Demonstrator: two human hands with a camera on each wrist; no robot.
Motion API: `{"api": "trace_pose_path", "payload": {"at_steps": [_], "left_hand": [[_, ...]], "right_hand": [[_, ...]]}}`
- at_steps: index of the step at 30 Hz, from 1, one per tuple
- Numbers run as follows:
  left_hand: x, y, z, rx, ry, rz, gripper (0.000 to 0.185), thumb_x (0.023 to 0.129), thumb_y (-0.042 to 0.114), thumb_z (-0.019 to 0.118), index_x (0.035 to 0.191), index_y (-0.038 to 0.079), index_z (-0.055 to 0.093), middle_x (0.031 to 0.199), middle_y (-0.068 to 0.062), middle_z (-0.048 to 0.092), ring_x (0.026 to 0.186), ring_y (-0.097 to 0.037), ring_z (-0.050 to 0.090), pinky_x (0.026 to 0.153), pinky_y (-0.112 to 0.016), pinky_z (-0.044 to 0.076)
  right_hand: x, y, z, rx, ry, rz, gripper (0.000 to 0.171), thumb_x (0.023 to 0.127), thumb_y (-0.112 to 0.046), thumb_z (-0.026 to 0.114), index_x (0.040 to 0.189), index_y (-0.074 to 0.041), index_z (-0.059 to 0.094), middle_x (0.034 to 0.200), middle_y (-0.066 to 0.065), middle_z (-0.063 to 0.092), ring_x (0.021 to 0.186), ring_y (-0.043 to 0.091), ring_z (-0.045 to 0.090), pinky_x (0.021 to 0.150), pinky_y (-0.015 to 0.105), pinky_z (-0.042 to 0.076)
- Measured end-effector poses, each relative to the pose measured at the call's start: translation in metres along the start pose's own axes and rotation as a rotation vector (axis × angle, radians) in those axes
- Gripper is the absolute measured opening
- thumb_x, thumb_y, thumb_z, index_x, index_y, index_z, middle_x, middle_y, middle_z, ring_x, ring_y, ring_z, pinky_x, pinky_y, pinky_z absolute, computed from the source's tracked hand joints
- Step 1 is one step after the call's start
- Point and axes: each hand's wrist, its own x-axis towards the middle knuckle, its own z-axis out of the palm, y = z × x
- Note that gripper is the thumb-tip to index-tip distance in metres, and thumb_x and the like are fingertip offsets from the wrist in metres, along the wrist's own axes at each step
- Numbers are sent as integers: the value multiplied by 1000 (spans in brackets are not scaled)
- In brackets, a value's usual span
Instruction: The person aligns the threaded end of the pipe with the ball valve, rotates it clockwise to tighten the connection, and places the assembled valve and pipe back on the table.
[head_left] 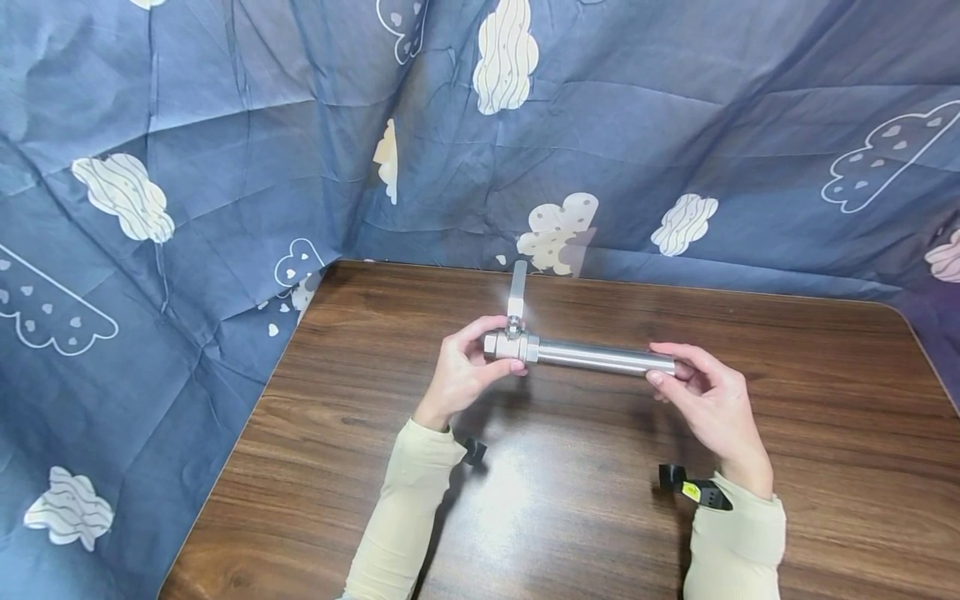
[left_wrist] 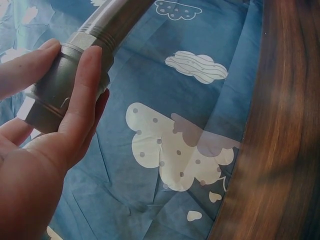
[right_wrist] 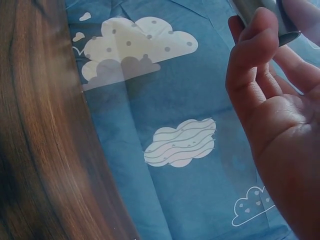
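My left hand (head_left: 465, 371) grips the body of a metal ball valve (head_left: 504, 347), thumb below and fingers above in the head view. The valve's flat lever handle (head_left: 517, 287) points away toward the back. A shiny steel pipe (head_left: 600, 357) runs right from the valve, its threaded end (left_wrist: 95, 37) meeting the valve's hex collar. My right hand (head_left: 712, 400) pinches the pipe's far end between thumb and fingers. The pipe's open rim (right_wrist: 289, 38) shows in the right wrist view. Valve and pipe form one straight line above the table.
A brown wood-grain table (head_left: 570, 483) lies under both hands. Behind it and to the left hangs a blue cloth (head_left: 615, 150) printed with clouds. Dark wrist cameras (head_left: 474, 452) sit at both sleeve cuffs.
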Motion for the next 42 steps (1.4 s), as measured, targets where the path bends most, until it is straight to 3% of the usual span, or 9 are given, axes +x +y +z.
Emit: {"api": "trace_pose_path", "payload": {"at_steps": [8,16,25,37,42], "left_hand": [[-1,0,0,14,5,0,53,71,-16,70,121,-13,54,118,-30,58,83,-11,66,75,-32,64],[-1,1,1,-1,4,-14,52,70,-17,70,120,-13,54,115,-13,62,82,-12,66,75,-35,65],[-1,2,2,21,10,-36,54,70,-17,71,121,-12,54,113,-19,61,79,-11,67,74,-34,65],[0,2,2,59,14,-33,53,71,-14,72,121,-9,55,111,-26,61,78,-10,67,73,-27,64],[0,2,2,50,15,-15,52,71,-15,72,120,-11,55,114,-30,60,80,-9,66,74,-25,64]], "right_hand": [[-1,-2,0,-76,19,52,35,84,6,67,118,5,62,76,-17,68,57,4,60,50,15,53],[0,-3,1,-162,40,92,27,88,-2,67,115,-2,66,64,-7,62,54,9,56,39,23,39],[1,-2,1,-189,43,97,22,91,-7,65,112,-3,68,66,-10,60,57,6,57,44,20,45],[4,2,2,-89,53,78,24,91,-1,63,114,5,65,69,-9,64,58,6,60,50,18,54],[4,2,2,79,5,7,30,86,9,63,116,10,61,93,-7,71,63,6,61,52,15,54]]}}
